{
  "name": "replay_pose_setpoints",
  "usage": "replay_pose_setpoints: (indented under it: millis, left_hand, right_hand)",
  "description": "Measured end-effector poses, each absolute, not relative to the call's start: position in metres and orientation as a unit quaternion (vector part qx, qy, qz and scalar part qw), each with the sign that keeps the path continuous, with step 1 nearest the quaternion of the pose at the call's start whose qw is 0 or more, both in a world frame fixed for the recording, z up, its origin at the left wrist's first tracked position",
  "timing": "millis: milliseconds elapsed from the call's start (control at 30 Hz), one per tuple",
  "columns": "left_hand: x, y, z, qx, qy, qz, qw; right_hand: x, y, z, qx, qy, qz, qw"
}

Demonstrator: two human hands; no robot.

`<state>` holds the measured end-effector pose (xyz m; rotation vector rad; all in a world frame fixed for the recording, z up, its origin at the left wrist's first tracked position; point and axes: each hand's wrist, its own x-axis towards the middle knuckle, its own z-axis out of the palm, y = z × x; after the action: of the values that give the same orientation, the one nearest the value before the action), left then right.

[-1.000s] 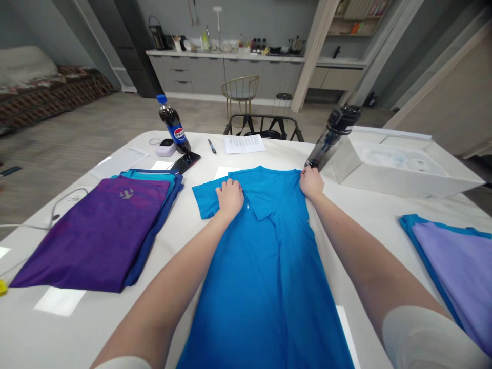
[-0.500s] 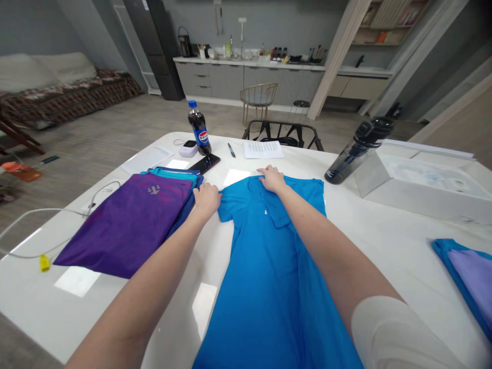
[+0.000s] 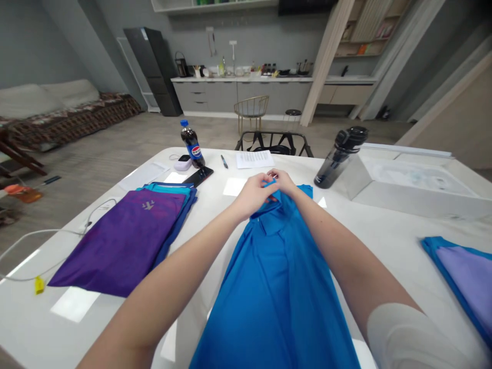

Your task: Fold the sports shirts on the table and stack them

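Both hands meet on the blue shirt at its collar end.

The left hand (image 3: 254,196) has its grip closed on bunched fabric of the blue shirt (image 3: 269,287); the right hand's (image 3: 282,183) grip pinches the same cloth, just beside it. The shirt runs from the grips toward the wearer over the white bench (image 3: 369,246). Left of the grips lies a purple garment (image 3: 126,241) on a folded stack; beyond, paper (image 3: 253,159).
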<state>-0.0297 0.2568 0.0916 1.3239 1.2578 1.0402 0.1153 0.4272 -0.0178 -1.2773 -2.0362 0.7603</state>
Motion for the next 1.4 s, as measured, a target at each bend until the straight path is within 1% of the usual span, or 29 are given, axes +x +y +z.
replay_pose_setpoints:
  millis: [67, 100, 133, 167, 200, 267, 333, 367, 467, 567, 633, 767, 833, 900, 967, 1067, 1133, 1200, 1267, 1300, 1400]
  left_hand:
    - [0.000, 0.272, 0.077, 0.568, 0.513, 0.395, 0.509]
    - [0.007, 0.281, 0.067, 0.587, 0.522, 0.375, 0.492]
    - [0.010, 0.292, 0.055, 0.611, 0.541, 0.358, 0.453]
    - [0.008, 0.302, 0.042, 0.650, 0.565, 0.332, 0.384]
    - [0.003, 0.313, 0.029, 0.701, 0.580, 0.296, 0.293]
    - [-0.009, 0.334, 0.006, 0.776, 0.589, 0.171, 0.144]
    - [-0.018, 0.349, -0.012, 0.810, 0.577, 0.069, 0.077]
    - [-0.020, 0.354, -0.019, 0.819, 0.569, 0.036, 0.060]
    - [-0.019, 0.363, -0.031, 0.817, 0.575, 0.000, 0.040]
    - [-0.019, 0.366, -0.036, 0.789, 0.613, 0.000, 0.042]
    - [-0.022, 0.366, -0.036, 0.776, 0.629, 0.015, 0.044]
    - [-0.028, 0.362, -0.032, 0.745, 0.659, 0.105, 0.021]
    - [-0.025, 0.360, -0.028, 0.721, 0.676, 0.155, 0.001]
    - [-0.019, 0.359, -0.026, 0.697, 0.697, 0.169, -0.011]
    - [-0.012, 0.357, -0.026, 0.674, 0.724, 0.149, -0.008]
    - [-0.002, 0.349, -0.027, 0.648, 0.748, 0.139, -0.014]
    - [0.001, 0.336, -0.026, 0.678, 0.718, 0.158, -0.025]
    - [0.002, 0.315, -0.023, 0.749, 0.642, 0.165, -0.017]
    - [0.000, 0.289, -0.020, 0.811, 0.566, 0.149, 0.010]
    - [-0.001, 0.273, -0.019, 0.826, 0.546, 0.138, 0.024]
    - [-0.007, 0.222, -0.019, 0.823, 0.553, 0.117, 0.052]
  right_hand:
    - [0.153, 0.424, -0.019, -0.520, -0.726, 0.306, 0.330]
    - [0.173, 0.419, -0.021, -0.548, -0.700, 0.308, 0.339]
    - [0.192, 0.411, -0.024, -0.575, -0.678, 0.303, 0.344]
    - [0.209, 0.401, -0.026, -0.594, -0.666, 0.293, 0.343]
    - [0.222, 0.388, -0.029, -0.604, -0.667, 0.280, 0.334]
    - [0.240, 0.359, -0.034, -0.605, -0.697, 0.248, 0.293]
    - [0.245, 0.330, -0.036, -0.604, -0.732, 0.210, 0.234]
    - [0.244, 0.318, -0.037, -0.609, -0.742, 0.190, 0.207]
    - [0.238, 0.293, -0.041, -0.634, -0.744, 0.139, 0.156]
    - [0.234, 0.283, -0.043, -0.642, -0.743, 0.119, 0.143]
    - [0.234, 0.280, -0.043, -0.622, -0.753, 0.132, 0.167]
    - [0.240, 0.283, -0.029, -0.623, -0.709, 0.192, 0.270]
    - [0.245, 0.293, -0.020, -0.647, -0.676, 0.186, 0.301]
    - [0.251, 0.309, -0.016, -0.669, -0.656, 0.157, 0.311]
    - [0.256, 0.325, -0.018, -0.693, -0.642, 0.136, 0.298]
    - [0.259, 0.338, -0.032, -0.721, -0.632, 0.143, 0.247]
    - [0.255, 0.331, -0.040, -0.729, -0.635, 0.121, 0.226]
    - [0.249, 0.313, -0.043, -0.723, -0.647, 0.067, 0.231]
    - [0.241, 0.286, -0.042, -0.687, -0.687, 0.033, 0.234]
    - [0.237, 0.271, -0.041, -0.658, -0.718, 0.035, 0.225]
    - [0.228, 0.228, -0.039, -0.572, -0.799, 0.075, 0.170]
